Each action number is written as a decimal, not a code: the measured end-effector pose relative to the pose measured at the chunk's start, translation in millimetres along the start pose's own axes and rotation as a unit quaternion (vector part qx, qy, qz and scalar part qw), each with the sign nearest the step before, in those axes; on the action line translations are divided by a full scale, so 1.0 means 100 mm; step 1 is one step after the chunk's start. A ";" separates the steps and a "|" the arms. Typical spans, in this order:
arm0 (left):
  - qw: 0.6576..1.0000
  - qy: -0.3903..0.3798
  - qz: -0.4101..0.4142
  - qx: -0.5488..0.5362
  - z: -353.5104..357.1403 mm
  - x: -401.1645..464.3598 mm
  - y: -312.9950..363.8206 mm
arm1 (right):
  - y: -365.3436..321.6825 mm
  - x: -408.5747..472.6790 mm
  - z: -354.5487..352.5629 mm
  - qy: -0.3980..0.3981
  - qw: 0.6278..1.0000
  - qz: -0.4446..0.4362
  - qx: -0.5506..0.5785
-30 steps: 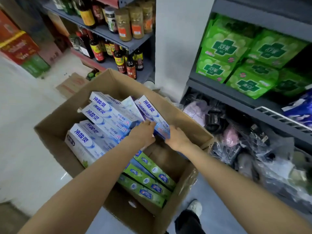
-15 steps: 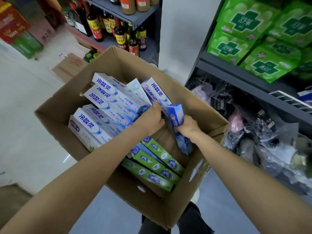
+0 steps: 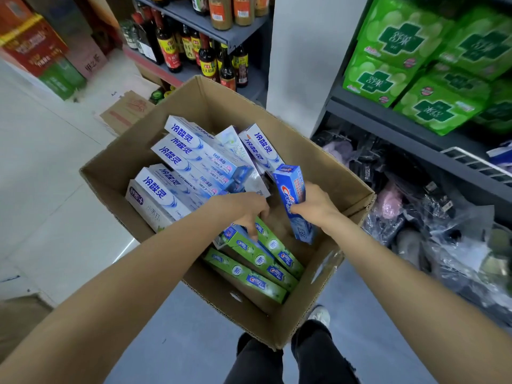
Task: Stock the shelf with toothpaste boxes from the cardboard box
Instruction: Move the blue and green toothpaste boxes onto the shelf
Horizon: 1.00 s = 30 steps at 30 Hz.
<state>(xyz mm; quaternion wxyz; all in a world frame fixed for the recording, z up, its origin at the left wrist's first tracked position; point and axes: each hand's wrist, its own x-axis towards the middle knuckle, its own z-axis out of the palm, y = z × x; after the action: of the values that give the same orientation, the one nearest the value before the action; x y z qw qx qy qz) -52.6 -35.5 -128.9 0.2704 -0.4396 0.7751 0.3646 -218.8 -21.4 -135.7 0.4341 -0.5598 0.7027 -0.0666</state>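
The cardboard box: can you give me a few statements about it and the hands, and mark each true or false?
1. The right hand grips a blue box of toothpaste. True.
2. The cardboard box is closed. False: it is open, with toothpaste boxes showing inside.
3. The left hand reaches down to the green boxes. True.
4. The blue box lies flat on the bottom. False: it is tilted up on end in the right hand.
5. The white boxes are stacked on the shelf. False: they are in the cardboard box, on the left side.
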 end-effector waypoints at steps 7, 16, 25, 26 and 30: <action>0.971 0.184 -0.009 -0.151 -0.04 -0.02 -0.03 | 0.01 -0.06 -0.18 0.008 1.000 -0.009 0.017; 0.856 0.360 0.024 -0.371 -0.55 -0.32 0.06 | -0.21 -0.22 -0.56 0.069 0.989 -0.037 0.125; 0.685 0.529 0.130 -0.484 -1.53 -0.54 1.07 | -0.30 -0.67 -1.70 0.161 0.943 -0.114 0.268; 0.675 0.535 0.143 -0.488 -1.64 -0.53 1.26 | -0.26 -0.74 -1.85 0.167 0.936 -0.125 0.283; 0.687 0.552 0.167 -0.442 -2.05 -0.45 2.17 | 0.02 -1.02 -2.54 0.222 0.920 -0.168 0.277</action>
<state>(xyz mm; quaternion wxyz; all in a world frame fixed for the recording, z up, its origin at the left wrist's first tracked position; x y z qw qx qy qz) -242.3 -103.1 96.2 -0.4971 -0.4931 0.5945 0.3955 -394.4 -33.8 73.5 0.3871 -0.4981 0.6303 -0.4527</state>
